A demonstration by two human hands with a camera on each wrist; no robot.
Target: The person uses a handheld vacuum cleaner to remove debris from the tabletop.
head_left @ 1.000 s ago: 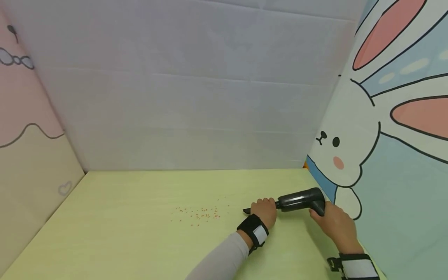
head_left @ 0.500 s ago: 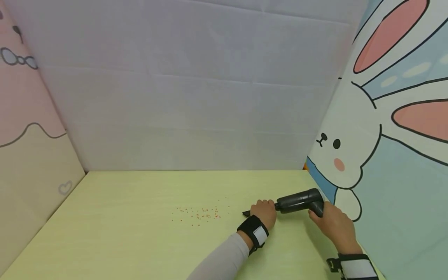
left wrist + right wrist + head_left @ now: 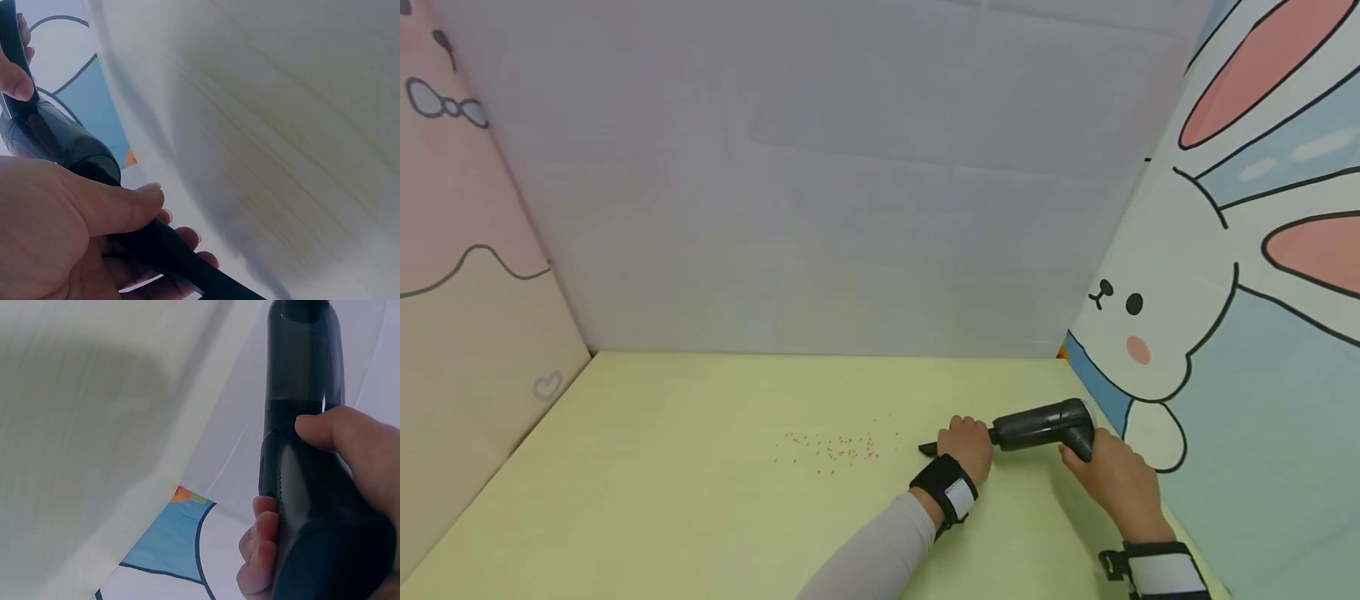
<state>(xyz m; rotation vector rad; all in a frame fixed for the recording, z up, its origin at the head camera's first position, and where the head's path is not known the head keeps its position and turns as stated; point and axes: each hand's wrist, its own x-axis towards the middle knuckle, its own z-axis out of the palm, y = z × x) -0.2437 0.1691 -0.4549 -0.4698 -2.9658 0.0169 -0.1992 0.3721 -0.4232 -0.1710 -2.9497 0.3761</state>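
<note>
A dark handheld vacuum (image 3: 1041, 426) lies low over the yellow-green table (image 3: 700, 500) at the right, its thin black nozzle (image 3: 928, 450) pointing left. My left hand (image 3: 967, 445) grips the nozzel's base; in the left wrist view its fingers (image 3: 181, 240) curl round the black nozzle (image 3: 187, 265) below the vacuum's body (image 3: 69, 147). My right hand (image 3: 1108, 475) grips the vacuum's handle. In the right wrist view my right hand (image 3: 350, 506) wraps the vacuum (image 3: 303, 425), thumb on top. Several small red-orange crumbs (image 3: 838, 448) lie scattered just left of the nozzle tip.
A white back wall (image 3: 820, 208) closes the table's far edge. A pink and cream panel (image 3: 467, 275) stands on the left. A rabbit-print panel (image 3: 1225, 317) stands close on the right, beside the vacuum.
The vacuum and both hands have hardly moved on the table. The head view has shifted slightly, so everything sits a little further right and higher in the picture.
</note>
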